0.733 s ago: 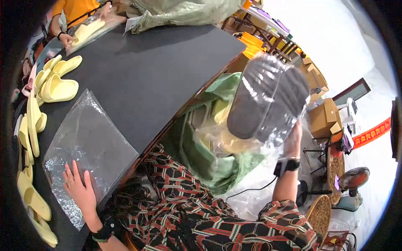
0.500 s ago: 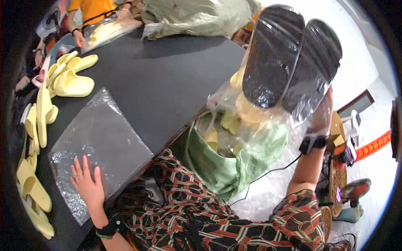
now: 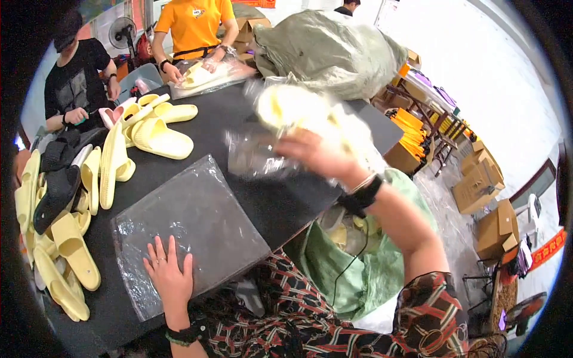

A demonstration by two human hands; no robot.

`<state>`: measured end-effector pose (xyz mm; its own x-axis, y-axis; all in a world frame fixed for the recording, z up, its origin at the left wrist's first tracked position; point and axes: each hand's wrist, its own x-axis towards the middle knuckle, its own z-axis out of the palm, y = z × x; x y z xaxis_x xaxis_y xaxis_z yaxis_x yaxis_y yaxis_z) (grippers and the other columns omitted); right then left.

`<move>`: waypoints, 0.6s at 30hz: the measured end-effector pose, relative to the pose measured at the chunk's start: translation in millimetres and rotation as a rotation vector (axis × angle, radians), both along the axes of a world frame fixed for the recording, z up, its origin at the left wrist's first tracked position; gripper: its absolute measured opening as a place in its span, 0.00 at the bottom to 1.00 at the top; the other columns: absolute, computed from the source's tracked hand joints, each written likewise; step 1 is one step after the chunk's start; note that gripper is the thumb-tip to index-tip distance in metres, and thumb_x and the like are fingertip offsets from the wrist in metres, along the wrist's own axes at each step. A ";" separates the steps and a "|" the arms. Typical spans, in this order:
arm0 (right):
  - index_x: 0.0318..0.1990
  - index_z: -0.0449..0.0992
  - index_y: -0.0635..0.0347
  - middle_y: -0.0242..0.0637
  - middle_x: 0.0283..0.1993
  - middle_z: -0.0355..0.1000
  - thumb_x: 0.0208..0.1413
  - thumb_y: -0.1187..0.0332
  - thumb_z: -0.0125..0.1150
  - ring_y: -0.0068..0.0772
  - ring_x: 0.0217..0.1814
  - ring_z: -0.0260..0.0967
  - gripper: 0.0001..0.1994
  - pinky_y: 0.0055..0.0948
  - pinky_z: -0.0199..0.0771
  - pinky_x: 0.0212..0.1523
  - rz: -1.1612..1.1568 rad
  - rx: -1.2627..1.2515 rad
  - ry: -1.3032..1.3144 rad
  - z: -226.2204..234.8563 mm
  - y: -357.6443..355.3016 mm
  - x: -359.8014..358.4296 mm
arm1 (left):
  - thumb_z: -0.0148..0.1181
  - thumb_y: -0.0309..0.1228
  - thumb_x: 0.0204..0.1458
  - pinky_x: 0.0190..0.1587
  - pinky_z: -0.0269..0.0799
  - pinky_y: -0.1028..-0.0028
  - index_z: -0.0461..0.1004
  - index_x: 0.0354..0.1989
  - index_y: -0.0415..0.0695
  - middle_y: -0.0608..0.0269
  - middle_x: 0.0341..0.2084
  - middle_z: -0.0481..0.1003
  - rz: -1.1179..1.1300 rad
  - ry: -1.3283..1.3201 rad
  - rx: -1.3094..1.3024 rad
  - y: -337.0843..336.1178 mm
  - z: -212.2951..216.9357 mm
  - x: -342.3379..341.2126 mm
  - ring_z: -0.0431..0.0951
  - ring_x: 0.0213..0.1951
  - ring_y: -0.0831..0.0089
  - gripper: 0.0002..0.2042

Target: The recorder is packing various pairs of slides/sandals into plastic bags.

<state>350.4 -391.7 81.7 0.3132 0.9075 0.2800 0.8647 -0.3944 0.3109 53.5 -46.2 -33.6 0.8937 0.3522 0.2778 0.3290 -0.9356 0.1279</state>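
My left hand (image 3: 170,275) lies flat, fingers spread, on a stack of clear plastic bags (image 3: 191,221) at the near left of the dark table. My right hand (image 3: 316,154) is over the table's right side, smeared by motion, gripping a clear bag of pale yellow slippers (image 3: 340,122). The bag is blurred too, and a loose part of its film (image 3: 256,156) spreads to the left of the hand. Exactly where my fingers hold it is hard to see. Below my right forearm stands an open green sack (image 3: 364,268) with more pale slippers inside.
Yellow slippers (image 3: 162,138) line the table's left side, with a dark one (image 3: 58,197) among them. Across the table, a person in orange (image 3: 197,27) handles a bagged pair. Another in black (image 3: 77,83) stands left. A large grey-green sack (image 3: 328,53) sits behind; cartons (image 3: 477,185) stand right.
My right hand has swung the bagged slippers from the right, above the green sack, leftward over the table. Dark soles showed before; pale yellow shows now. My left hand stays on the bag stack.
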 end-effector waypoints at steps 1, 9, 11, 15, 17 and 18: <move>0.67 0.66 0.39 0.40 0.72 0.56 0.41 0.72 0.62 0.49 0.76 0.51 0.38 0.51 0.49 0.75 0.006 -0.110 0.142 -26.9 13.8 -7.6 | 0.54 0.48 0.60 0.70 0.43 0.43 0.65 0.68 0.48 0.46 0.70 0.56 0.007 -0.005 0.005 0.3 0.3 -1.0 0.53 0.71 0.43 0.29; 0.70 0.60 0.33 0.40 0.76 0.50 0.39 0.70 0.66 0.58 0.79 0.40 0.44 0.64 0.37 0.75 -0.015 0.003 0.156 -28.0 7.9 -19.4 | 0.53 0.48 0.60 0.71 0.41 0.44 0.65 0.67 0.48 0.46 0.71 0.55 0.008 0.037 -0.048 -1.1 4.3 3.0 0.52 0.71 0.44 0.29; 0.71 0.57 0.32 0.39 0.78 0.46 0.39 0.67 0.69 0.57 0.80 0.36 0.47 0.64 0.36 0.75 0.011 0.060 0.292 -10.4 7.5 -27.0 | 0.53 0.48 0.60 0.71 0.41 0.44 0.65 0.68 0.48 0.46 0.71 0.55 0.023 0.047 -0.053 1.2 2.8 0.9 0.51 0.72 0.45 0.29; 0.76 0.43 0.35 0.49 0.80 0.29 0.33 0.53 0.80 0.63 0.81 0.26 0.62 0.66 0.32 0.74 -0.527 0.140 0.127 11.2 -25.6 -18.7 | 0.50 0.46 0.63 0.71 0.41 0.45 0.65 0.68 0.48 0.47 0.71 0.54 0.030 0.041 -0.056 0.3 3.1 0.2 0.51 0.72 0.46 0.27; 0.77 0.33 0.38 0.52 0.80 0.24 0.28 0.53 0.82 0.67 0.80 0.23 0.70 0.71 0.34 0.72 -0.847 0.056 0.166 16.8 -51.1 -11.8 | 0.49 0.45 0.64 0.72 0.39 0.46 0.66 0.67 0.48 0.47 0.71 0.54 0.034 0.023 -0.123 2.4 4.1 0.1 0.50 0.72 0.47 0.25; 0.77 0.33 0.38 0.52 0.80 0.22 0.29 0.55 0.83 0.69 0.79 0.30 0.70 0.71 0.38 0.71 -0.952 0.067 0.244 16.4 -61.0 -9.9 | 0.49 0.45 0.64 0.72 0.39 0.46 0.66 0.67 0.48 0.47 0.71 0.54 0.034 0.015 -0.117 5.8 3.1 -0.7 0.50 0.72 0.47 0.25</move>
<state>340.5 -452.7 98.1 0.9609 0.2310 0.1524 0.2145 -0.9696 0.1175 52.8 -40.3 -30.5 0.8844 0.4119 0.2194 0.3632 -0.9027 0.2307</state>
